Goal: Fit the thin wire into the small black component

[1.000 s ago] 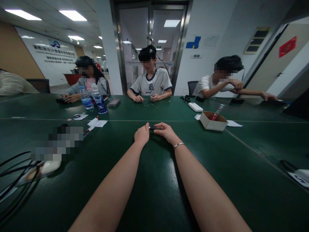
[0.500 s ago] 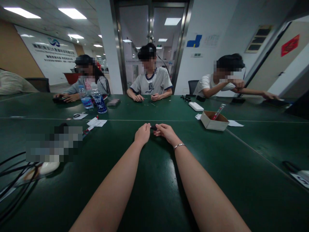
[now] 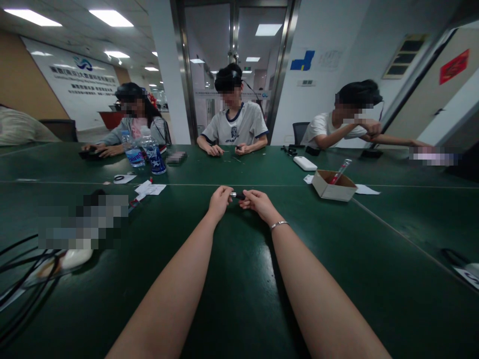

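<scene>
Out over the green table (image 3: 239,259), a short, thin black piece with a shiny metal section (image 3: 236,195) spans the gap between my hands. Its exact kind is too small to make out. My left hand (image 3: 220,203) is closed, with thumb and fingertips pinching the metal end. At the opposite, black end, the fingers of my right hand (image 3: 259,203) grip it; a silver bracelet (image 3: 279,225) circles that wrist. Both ends of the piece are partly covered by my fingers.
Right of my hands stands a small open box (image 3: 334,188) holding a red-and-clear tube (image 3: 340,171), near a white block (image 3: 305,163). To the left are papers (image 3: 149,188), two bottles (image 3: 154,157) and black cables (image 3: 26,269). Several people sit across the table.
My left hand has shifted slightly up and left, and more of the metal section shows between my hands. My right hand stays nearly in place, still gripping the black end.
</scene>
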`<state>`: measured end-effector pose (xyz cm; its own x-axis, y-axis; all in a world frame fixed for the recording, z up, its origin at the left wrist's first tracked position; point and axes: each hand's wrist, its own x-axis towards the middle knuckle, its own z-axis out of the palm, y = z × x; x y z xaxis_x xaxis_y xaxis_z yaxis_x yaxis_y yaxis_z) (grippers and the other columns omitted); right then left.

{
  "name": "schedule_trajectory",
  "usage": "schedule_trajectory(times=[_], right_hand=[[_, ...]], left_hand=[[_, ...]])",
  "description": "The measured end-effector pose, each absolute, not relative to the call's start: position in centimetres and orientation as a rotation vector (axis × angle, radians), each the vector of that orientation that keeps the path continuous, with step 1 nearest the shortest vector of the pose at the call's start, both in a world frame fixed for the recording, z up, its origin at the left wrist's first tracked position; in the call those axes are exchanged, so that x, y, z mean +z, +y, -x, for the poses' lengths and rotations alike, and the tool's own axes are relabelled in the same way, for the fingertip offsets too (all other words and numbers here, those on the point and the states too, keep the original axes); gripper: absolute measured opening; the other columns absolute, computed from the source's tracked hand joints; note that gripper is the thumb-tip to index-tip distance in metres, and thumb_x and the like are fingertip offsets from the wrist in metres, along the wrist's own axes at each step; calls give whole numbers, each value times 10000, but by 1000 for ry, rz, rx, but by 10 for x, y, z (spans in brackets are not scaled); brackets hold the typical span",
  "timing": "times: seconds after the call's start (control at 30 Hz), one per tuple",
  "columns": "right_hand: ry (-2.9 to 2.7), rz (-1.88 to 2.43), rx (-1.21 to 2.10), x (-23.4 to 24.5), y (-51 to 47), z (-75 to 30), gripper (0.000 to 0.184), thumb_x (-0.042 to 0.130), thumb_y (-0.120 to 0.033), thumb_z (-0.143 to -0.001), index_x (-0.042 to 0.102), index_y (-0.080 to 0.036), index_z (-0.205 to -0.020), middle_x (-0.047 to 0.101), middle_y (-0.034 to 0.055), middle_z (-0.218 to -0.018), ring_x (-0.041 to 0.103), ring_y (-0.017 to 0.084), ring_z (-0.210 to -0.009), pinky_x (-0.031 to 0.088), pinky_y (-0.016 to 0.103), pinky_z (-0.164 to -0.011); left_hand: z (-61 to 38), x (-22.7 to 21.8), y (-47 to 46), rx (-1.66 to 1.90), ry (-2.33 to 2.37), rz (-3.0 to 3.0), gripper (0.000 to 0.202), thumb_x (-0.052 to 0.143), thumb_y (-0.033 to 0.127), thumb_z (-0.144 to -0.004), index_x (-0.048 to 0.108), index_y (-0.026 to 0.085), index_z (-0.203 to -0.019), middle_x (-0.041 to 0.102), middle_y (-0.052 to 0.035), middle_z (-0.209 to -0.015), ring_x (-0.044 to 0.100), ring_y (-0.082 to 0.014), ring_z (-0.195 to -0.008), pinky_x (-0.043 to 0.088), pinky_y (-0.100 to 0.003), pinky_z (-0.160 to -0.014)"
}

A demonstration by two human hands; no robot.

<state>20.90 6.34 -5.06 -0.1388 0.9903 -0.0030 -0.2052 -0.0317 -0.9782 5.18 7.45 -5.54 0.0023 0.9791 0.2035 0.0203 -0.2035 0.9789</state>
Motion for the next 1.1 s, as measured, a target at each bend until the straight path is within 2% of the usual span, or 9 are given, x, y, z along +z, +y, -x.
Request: schedule_trajectory(times=[0.13, 0.27, 0.37, 0.5, 0.63, 0.77, 0.93, 1.0, 1.1], right_hand=[[-1135, 994, 1416, -51, 64, -209, 191, 685, -268, -859, 609, -118, -767, 675, 85, -643, 650, 129, -540, 538, 164, -509], [-1136, 981, 1423, -52, 64, -209, 200, 704, -279, -842, 610, -121, -763, 672, 79, -638, 647, 126, -539, 537, 164, -512], [-1138, 971, 1424, -52, 64, -210, 184, 699, -264, -845, 616, -117, -772, 672, 78, -634, 646, 126, -546, 540, 167, -523], [-1135, 964, 1427, -52, 64, -210, 179, 691, -256, -851, 611, -116, -773, 675, 78, -642, 643, 122, -540, 542, 171, -519], [-1136, 973, 1424, -52, 64, -210, 217, 714, -301, -832, 611, -117, -780, 667, 66, -632, 645, 128, -540, 547, 179, -511], [-1132, 981, 1424, -51, 64, -211, 215, 718, -298, -829, 612, -122, -767, 666, 66, -633, 643, 126, -536, 548, 177, -512], [-1114, 968, 1429, -53, 66, -210, 185, 707, -265, -836, 620, -117, -770, 666, 72, -639, 636, 122, -520, 542, 171, -508], [-1114, 963, 1426, -53, 66, -210, 175, 705, -252, -838, 619, -116, -768, 667, 72, -641, 635, 121, -518, 540, 170, -505], [-1104, 965, 1427, -53, 67, -210, 162, 704, -237, -837, 621, -116, -770, 667, 72, -639, 632, 119, -514, 539, 167, -501]], left_hand=[[-53, -60, 78, 1385, 1129, -1399, 160, 532, 212, -761, 596, 159, -898, 547, 12, -658, 494, -108, -580, 343, -208, -531], [-52, -64, 80, 1340, 1162, -1443, 192, 483, 301, -824, 605, 166, -883, 533, 6, -625, 485, -118, -561, 334, -216, -514], [-52, -66, 81, 1343, 1186, -1471, 178, 488, 264, -808, 611, 170, -896, 567, -5, -693, 497, -116, -585, 347, -215, -530], [-52, -65, 81, 1305, 1188, -1486, 242, 434, 318, -854, 612, 163, -904, 522, 4, -602, 478, -124, -545, 344, -223, -516], [-52, -64, 79, 1331, 1160, -1472, 202, 490, 292, -821, 604, 172, -937, 527, 8, -653, 484, -116, -565, 344, -213, -514], [-52, -64, 78, 1282, 1123, -1509, 300, 386, 387, -894, 601, 186, -953, 470, 21, -571, 449, -118, -516, 328, -215, -499], [-53, -65, 78, 1274, 1124, -1506, 262, 460, 304, -860, 568, 185, -1066, 506, 20, -633, 465, -112, -539, 342, -209, -515], [-53, -64, 77, 1261, 1121, -1498, 275, 406, 328, -889, 572, 171, -1043, 480, 22, -592, 452, -115, -519, 330, -213, -502], [-53, -64, 77, 1280, 1142, -1526, 240, 455, 301, -870, 575, 176, -1035, 487, 24, -614, 455, -108, -535, 331, -208, -516]])
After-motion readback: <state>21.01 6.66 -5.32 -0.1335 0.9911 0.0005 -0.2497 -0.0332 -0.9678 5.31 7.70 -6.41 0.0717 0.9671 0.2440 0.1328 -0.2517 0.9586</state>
